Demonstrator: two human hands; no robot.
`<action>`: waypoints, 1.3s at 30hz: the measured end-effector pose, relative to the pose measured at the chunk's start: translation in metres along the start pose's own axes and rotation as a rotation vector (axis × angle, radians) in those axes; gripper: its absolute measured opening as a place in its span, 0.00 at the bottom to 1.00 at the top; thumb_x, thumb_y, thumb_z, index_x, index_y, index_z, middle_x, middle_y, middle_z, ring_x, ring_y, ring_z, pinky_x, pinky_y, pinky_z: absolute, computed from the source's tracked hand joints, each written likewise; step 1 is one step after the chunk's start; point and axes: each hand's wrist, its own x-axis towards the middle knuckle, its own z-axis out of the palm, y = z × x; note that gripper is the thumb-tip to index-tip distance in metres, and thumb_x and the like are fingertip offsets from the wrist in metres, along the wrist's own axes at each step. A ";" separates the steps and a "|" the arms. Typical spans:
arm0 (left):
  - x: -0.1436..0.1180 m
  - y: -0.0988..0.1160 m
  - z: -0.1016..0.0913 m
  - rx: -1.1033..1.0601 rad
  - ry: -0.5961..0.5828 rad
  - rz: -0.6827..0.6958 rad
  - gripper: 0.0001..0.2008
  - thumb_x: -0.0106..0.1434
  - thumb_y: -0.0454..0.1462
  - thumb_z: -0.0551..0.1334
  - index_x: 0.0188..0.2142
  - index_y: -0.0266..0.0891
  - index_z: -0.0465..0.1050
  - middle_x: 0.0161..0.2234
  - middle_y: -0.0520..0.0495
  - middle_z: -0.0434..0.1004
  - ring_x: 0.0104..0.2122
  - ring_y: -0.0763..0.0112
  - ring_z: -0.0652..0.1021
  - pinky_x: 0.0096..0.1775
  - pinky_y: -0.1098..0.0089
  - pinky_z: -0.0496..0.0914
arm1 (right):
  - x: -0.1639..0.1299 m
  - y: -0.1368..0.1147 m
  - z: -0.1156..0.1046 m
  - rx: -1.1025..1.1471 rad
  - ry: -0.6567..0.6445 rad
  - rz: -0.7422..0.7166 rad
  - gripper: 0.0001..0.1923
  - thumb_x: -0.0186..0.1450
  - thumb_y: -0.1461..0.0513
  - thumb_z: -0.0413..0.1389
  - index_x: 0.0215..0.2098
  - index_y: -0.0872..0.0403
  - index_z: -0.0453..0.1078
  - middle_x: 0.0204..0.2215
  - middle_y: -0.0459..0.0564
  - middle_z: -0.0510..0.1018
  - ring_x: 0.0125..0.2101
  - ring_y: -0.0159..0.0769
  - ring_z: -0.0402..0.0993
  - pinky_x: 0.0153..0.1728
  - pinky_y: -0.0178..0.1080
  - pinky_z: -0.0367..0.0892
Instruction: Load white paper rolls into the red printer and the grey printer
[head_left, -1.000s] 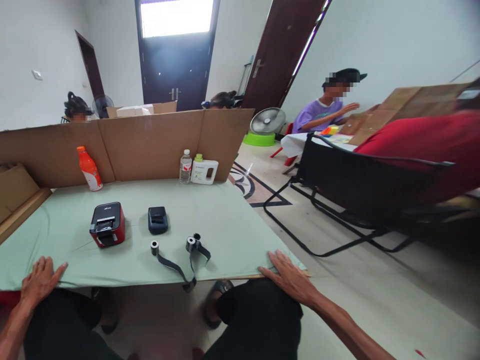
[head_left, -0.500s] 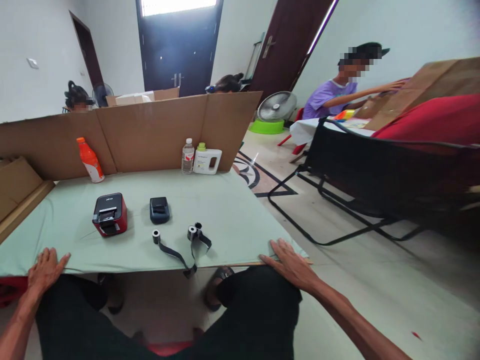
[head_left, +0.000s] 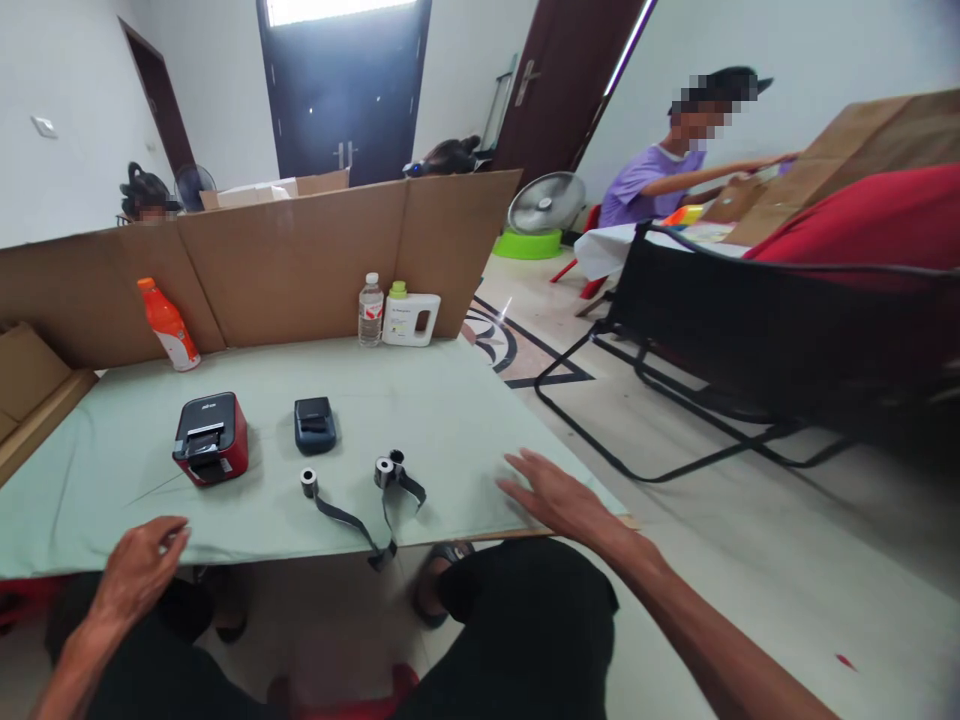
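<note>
My left hand [head_left: 142, 568] is above the front left edge of the table, its fingers loosely bent, thumb apart, with nothing in it. Over the right part of the tabletop, my right hand [head_left: 551, 492] is open with its fingers spread. A red and black box-shaped device [head_left: 211, 438], which looks like a label printer, stands beyond my left hand. A smaller dark device [head_left: 314, 425] sits to its right. Between my hands, a black ribbon [head_left: 341, 514] trails from a small roll [head_left: 309, 482] over the front edge. It runs up to two more rolls [head_left: 385, 470] lying together.
Along the back of the green-covered table [head_left: 442, 400] stands a cardboard screen [head_left: 292, 265]. Before it are an orange bottle [head_left: 169, 325], a clear bottle [head_left: 370, 312] and a white jug [head_left: 409, 318]. A black folding chair [head_left: 750, 330] and a seated person [head_left: 652, 185] are at the right.
Both hands have lifted off the table edge. My left hand has moved right, and my right hand has shifted slightly inward and forward over the tabletop. The camera view has shifted slightly.
</note>
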 end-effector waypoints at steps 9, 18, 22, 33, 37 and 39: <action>0.141 0.128 0.054 -0.273 0.112 0.457 0.28 0.63 0.43 0.63 0.61 0.35 0.71 0.62 0.33 0.73 0.62 0.51 0.73 0.62 0.51 0.69 | 0.119 -0.154 -0.007 0.839 -0.155 -0.219 0.22 0.72 0.54 0.54 0.57 0.57 0.76 0.57 0.60 0.80 0.55 0.48 0.79 0.56 0.49 0.76; 0.220 0.142 0.094 -0.368 -0.180 0.519 0.65 0.43 0.51 0.79 0.73 0.35 0.50 0.73 0.28 0.51 0.73 0.39 0.55 0.72 0.44 0.51 | 0.149 -0.183 0.002 1.086 -0.320 -0.183 0.20 0.68 0.55 0.60 0.52 0.58 0.81 0.53 0.59 0.83 0.56 0.51 0.79 0.61 0.52 0.70; 0.223 0.139 0.100 -0.433 -0.170 0.573 0.64 0.43 0.51 0.80 0.73 0.37 0.52 0.72 0.30 0.55 0.71 0.39 0.59 0.71 0.43 0.53 | 0.153 -0.192 0.005 1.184 -0.375 -0.207 0.22 0.66 0.53 0.62 0.52 0.56 0.81 0.51 0.57 0.84 0.54 0.51 0.79 0.59 0.52 0.71; 0.207 0.141 0.113 -0.523 -0.066 0.540 0.57 0.47 0.49 0.78 0.72 0.41 0.55 0.72 0.34 0.56 0.71 0.42 0.60 0.71 0.45 0.54 | 0.140 -0.194 0.015 1.390 -0.564 -0.062 0.25 0.63 0.50 0.67 0.52 0.57 0.80 0.47 0.59 0.85 0.44 0.42 0.81 0.43 0.43 0.78; 0.207 0.143 0.114 -0.527 -0.060 0.541 0.58 0.47 0.50 0.78 0.72 0.41 0.55 0.72 0.35 0.55 0.71 0.42 0.59 0.71 0.46 0.54 | 0.139 -0.191 0.015 1.410 -0.576 -0.045 0.23 0.64 0.51 0.66 0.51 0.57 0.80 0.47 0.60 0.85 0.44 0.42 0.82 0.43 0.42 0.78; 0.207 0.144 0.113 -0.528 -0.067 0.545 0.59 0.45 0.50 0.78 0.72 0.42 0.55 0.72 0.35 0.55 0.71 0.42 0.59 0.71 0.46 0.54 | 0.139 -0.191 0.015 1.412 -0.581 -0.043 0.23 0.65 0.51 0.66 0.51 0.57 0.80 0.48 0.60 0.85 0.44 0.41 0.82 0.43 0.42 0.78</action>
